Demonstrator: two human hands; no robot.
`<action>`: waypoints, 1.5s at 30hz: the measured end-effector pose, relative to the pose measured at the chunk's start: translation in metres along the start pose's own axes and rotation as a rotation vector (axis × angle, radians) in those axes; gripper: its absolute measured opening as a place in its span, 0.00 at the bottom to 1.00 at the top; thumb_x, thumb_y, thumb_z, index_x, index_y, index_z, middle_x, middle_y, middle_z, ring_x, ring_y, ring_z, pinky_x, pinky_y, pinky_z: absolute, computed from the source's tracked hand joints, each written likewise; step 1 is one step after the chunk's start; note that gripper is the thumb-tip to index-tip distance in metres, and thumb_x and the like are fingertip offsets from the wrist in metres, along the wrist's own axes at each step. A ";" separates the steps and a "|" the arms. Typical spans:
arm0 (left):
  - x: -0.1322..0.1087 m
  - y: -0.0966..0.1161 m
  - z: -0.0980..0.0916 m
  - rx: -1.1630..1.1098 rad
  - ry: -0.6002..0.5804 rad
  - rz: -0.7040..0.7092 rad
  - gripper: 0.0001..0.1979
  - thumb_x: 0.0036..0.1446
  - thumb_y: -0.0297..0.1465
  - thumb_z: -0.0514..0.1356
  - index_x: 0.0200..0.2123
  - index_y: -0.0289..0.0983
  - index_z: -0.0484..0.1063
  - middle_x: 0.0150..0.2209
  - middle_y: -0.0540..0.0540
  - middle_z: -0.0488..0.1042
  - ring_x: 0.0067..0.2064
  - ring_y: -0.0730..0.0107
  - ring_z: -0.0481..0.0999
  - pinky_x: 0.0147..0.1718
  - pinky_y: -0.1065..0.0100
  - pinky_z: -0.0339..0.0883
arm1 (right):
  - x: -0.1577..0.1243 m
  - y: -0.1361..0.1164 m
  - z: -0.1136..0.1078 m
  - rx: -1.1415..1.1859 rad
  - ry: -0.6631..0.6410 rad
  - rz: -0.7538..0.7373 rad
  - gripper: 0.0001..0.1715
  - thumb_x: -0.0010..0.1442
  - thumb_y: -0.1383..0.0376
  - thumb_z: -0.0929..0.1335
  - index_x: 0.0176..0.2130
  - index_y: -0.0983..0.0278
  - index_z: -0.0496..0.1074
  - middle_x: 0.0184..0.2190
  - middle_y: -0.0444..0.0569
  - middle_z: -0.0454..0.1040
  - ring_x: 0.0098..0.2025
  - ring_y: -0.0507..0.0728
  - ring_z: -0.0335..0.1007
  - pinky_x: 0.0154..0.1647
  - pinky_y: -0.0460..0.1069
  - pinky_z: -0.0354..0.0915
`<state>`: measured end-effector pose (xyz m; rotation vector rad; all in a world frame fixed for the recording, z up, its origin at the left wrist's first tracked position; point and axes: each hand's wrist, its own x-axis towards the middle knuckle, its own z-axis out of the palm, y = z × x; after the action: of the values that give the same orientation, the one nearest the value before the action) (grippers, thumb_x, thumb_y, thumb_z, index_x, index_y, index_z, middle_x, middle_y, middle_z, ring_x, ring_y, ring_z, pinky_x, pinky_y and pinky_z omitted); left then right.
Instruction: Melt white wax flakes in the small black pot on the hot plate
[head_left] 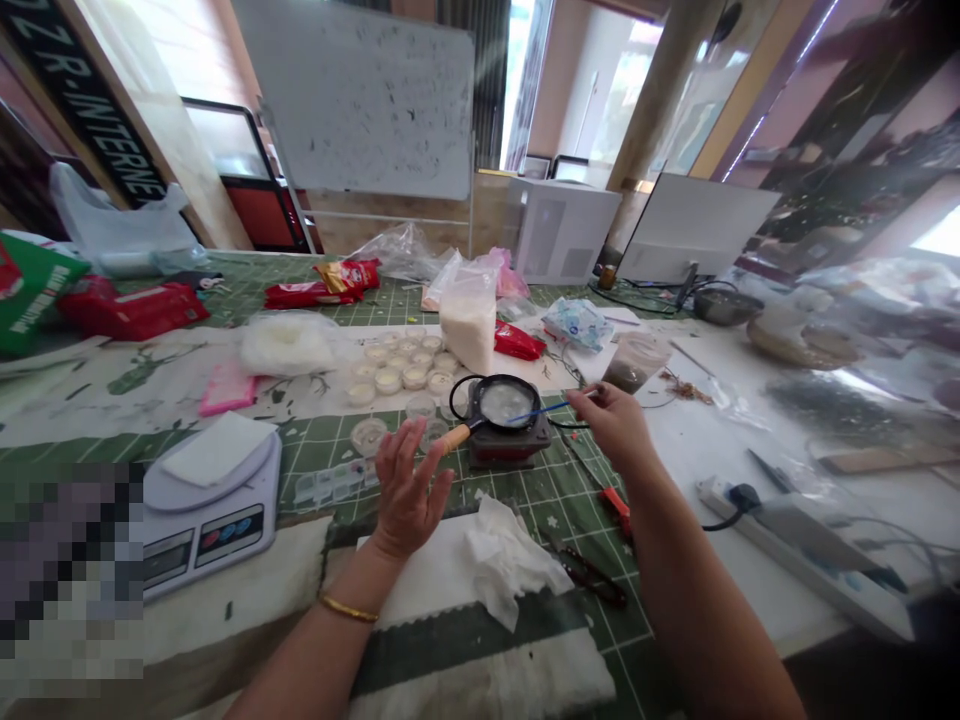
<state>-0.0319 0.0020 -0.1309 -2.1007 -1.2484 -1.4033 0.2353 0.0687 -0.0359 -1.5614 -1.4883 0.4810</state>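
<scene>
A small black pan (496, 388) with a wooden handle (455, 438) sits on a little electric hot plate (504, 452). Cloudy, whitish liquid (504, 402) lies in it. My right hand (616, 428) pinches a thin blue stick (551, 408), whose far end reaches into the liquid. Beside the handle, my left hand (409, 490) is raised with its fingers apart, holding nothing; whether a fingertip touches the handle I cannot tell. Behind the pan stand several small round clear cups (388, 380) with pale contents, and a clear bag of white granules (469, 325).
A kitchen scale (270, 500) with a white pad on it stands at left. Crumpled tissue (506, 560) and dark-handled scissors (592, 578) lie in front of the hot plate. A power strip (810, 560) with cables is at right, near a plastic cup of dark material (634, 365).
</scene>
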 end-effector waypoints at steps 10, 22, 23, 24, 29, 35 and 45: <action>-0.001 0.002 0.002 -0.004 -0.062 0.013 0.28 0.58 0.26 0.54 0.60 0.42 0.51 0.60 0.38 0.58 0.63 0.54 0.51 0.58 0.45 0.43 | -0.003 -0.004 -0.001 0.192 -0.019 0.047 0.18 0.44 0.51 0.70 0.23 0.64 0.69 0.16 0.42 0.69 0.21 0.51 0.61 0.25 0.47 0.55; -0.001 0.003 0.003 -0.006 -0.075 0.018 0.32 0.57 0.24 0.53 0.63 0.42 0.46 0.59 0.39 0.60 0.63 0.53 0.51 0.57 0.43 0.44 | 0.002 0.036 0.009 0.497 0.086 0.191 0.17 0.43 0.54 0.71 0.18 0.64 0.67 0.15 0.42 0.68 0.22 0.51 0.62 0.30 0.48 0.59; -0.001 0.003 0.003 -0.008 -0.077 0.018 0.32 0.57 0.24 0.53 0.63 0.42 0.46 0.59 0.38 0.60 0.63 0.52 0.51 0.57 0.43 0.44 | 0.002 0.038 0.006 0.501 0.096 0.199 0.17 0.43 0.55 0.72 0.17 0.64 0.67 0.15 0.42 0.67 0.22 0.50 0.61 0.30 0.48 0.59; -0.001 0.003 0.003 -0.010 -0.079 0.019 0.32 0.57 0.24 0.53 0.63 0.42 0.46 0.59 0.38 0.60 0.63 0.53 0.52 0.57 0.42 0.44 | 0.002 0.039 0.004 0.506 0.109 0.204 0.16 0.43 0.56 0.72 0.17 0.63 0.67 0.15 0.41 0.67 0.22 0.50 0.61 0.31 0.48 0.59; -0.001 0.003 0.003 -0.009 -0.074 0.010 0.31 0.58 0.25 0.53 0.63 0.42 0.46 0.60 0.40 0.59 0.63 0.55 0.50 0.58 0.44 0.43 | 0.002 0.037 0.009 0.543 0.082 0.221 0.15 0.43 0.55 0.72 0.21 0.63 0.69 0.18 0.42 0.70 0.24 0.51 0.63 0.31 0.48 0.60; -0.001 0.004 0.002 -0.008 -0.083 0.012 0.31 0.58 0.26 0.53 0.63 0.41 0.46 0.60 0.39 0.59 0.63 0.55 0.50 0.58 0.45 0.43 | 0.001 0.044 -0.002 0.554 0.060 0.238 0.16 0.40 0.55 0.73 0.20 0.64 0.69 0.17 0.42 0.69 0.24 0.51 0.63 0.32 0.48 0.59; 0.000 0.003 0.002 -0.009 -0.066 0.025 0.32 0.57 0.25 0.54 0.63 0.41 0.45 0.59 0.37 0.60 0.62 0.52 0.52 0.57 0.43 0.46 | -0.004 0.032 0.007 0.574 -0.040 0.238 0.19 0.39 0.53 0.73 0.26 0.64 0.71 0.20 0.44 0.72 0.25 0.52 0.65 0.30 0.49 0.58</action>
<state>-0.0281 0.0016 -0.1310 -2.1774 -1.2384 -1.3417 0.2480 0.0714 -0.0660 -1.2684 -1.0625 0.9850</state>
